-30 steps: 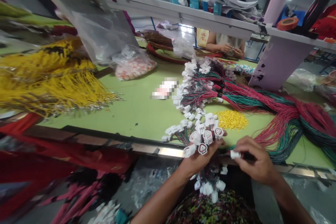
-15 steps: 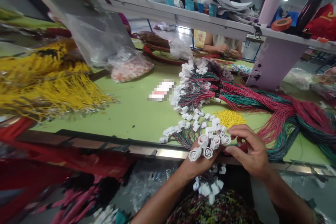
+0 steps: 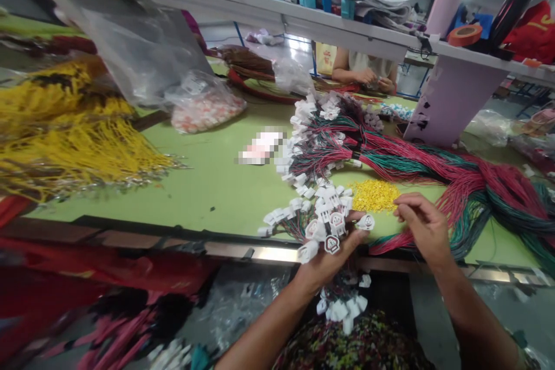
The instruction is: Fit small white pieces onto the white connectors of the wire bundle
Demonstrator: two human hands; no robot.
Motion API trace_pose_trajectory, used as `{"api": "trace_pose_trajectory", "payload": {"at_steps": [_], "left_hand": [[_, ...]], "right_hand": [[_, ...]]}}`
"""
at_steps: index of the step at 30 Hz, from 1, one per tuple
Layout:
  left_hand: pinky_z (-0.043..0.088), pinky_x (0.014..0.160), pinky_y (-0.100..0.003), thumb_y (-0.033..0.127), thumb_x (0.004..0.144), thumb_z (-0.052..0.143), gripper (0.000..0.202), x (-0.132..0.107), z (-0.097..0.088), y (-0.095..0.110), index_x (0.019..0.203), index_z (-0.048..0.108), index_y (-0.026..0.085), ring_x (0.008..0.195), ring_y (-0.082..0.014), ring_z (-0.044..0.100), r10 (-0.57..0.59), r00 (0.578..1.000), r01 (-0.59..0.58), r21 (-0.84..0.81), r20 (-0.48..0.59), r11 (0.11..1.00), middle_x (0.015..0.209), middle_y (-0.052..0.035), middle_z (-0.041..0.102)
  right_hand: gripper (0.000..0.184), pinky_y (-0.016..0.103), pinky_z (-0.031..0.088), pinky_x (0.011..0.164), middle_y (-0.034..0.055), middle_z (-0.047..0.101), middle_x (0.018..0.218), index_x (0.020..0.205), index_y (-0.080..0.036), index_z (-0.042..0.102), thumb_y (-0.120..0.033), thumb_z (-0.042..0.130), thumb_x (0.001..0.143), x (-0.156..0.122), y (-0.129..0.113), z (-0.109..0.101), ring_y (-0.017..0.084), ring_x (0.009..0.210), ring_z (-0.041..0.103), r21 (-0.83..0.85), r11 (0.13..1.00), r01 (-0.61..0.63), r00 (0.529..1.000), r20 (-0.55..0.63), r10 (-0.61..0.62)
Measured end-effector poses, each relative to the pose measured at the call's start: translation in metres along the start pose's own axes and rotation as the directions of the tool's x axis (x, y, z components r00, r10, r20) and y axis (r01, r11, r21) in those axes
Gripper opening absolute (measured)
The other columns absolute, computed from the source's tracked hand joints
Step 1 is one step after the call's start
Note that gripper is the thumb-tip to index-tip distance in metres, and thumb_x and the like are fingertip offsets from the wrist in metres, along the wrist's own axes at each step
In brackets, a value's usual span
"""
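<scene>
My left hand (image 3: 330, 260) is closed around a bunch of white plug connectors (image 3: 332, 230) on red and green wires, held at the near edge of the green table (image 3: 217, 185). More connectors (image 3: 342, 307) dangle below that hand. My right hand (image 3: 422, 225) hovers just right of the bunch, near a small heap of yellow seals (image 3: 375, 195). Its fingers are curled in a pinch, and what they hold is too small to make out.
A big bundle of red and green wires (image 3: 433, 167) with white connectors covers the table's right half. Yellow wires (image 3: 73, 133) lie on the left, next to a clear bag (image 3: 203, 107). Another person's hands (image 3: 373, 78) work across the table under a shelf (image 3: 303, 17).
My right hand has moved up and away from the connector bunch toward the yellow heap. The white connector it pinched a second ago is no longer in its fingers. The left hand stays put.
</scene>
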State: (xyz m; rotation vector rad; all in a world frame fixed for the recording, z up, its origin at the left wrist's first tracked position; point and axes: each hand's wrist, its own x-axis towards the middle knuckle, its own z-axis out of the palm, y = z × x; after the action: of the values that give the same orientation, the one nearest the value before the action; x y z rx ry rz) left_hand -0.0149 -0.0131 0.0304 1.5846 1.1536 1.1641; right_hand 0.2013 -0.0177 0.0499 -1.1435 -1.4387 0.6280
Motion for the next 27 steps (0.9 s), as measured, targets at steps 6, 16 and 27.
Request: {"api": "trace_pose_trajectory", "payload": {"at_steps": [6,16,27], "left_hand": [[0.054,0.1,-0.054,0.041,0.085,0.07,0.016,0.004,-0.003,0.006,0.094,0.073,0.028,0.102,-0.0326,0.07,0.027,0.999,-0.025,-0.098,0.022,0.995,0.1,-0.0056,0.078],[0.053,0.103,-0.056,0.046,0.082,0.073,0.024,0.0,-0.001,-0.004,0.098,0.077,0.028,0.103,-0.0338,0.07,-0.057,0.998,0.058,-0.081,0.019,0.995,0.105,-0.0102,0.078],[0.058,0.094,-0.049,0.04,0.089,0.067,0.023,-0.004,0.002,-0.001,0.104,0.078,0.027,0.098,-0.0295,0.073,0.094,0.995,-0.093,-0.039,0.027,0.995,0.103,-0.0082,0.08]], "right_hand": [[0.013,0.032,0.052,0.079,0.0049,0.07,0.09,0.087,-0.022,0.073,-0.015,0.062,0.088,0.014,0.056,-0.026,0.02,0.085,0.066,-0.471,0.877,0.096,0.946,0.317,0.066],[0.012,0.035,0.05,0.081,0.0054,0.069,0.083,0.081,-0.021,0.074,-0.014,0.065,0.087,0.021,0.072,-0.016,0.022,0.084,0.065,-0.503,0.855,0.126,0.927,0.367,0.08],[0.012,0.029,0.054,0.076,0.0032,0.067,0.089,0.098,-0.023,0.071,-0.015,0.062,0.095,-0.016,-0.035,0.017,0.017,0.086,0.065,-0.078,0.979,0.189,0.956,0.241,-0.165]]}}
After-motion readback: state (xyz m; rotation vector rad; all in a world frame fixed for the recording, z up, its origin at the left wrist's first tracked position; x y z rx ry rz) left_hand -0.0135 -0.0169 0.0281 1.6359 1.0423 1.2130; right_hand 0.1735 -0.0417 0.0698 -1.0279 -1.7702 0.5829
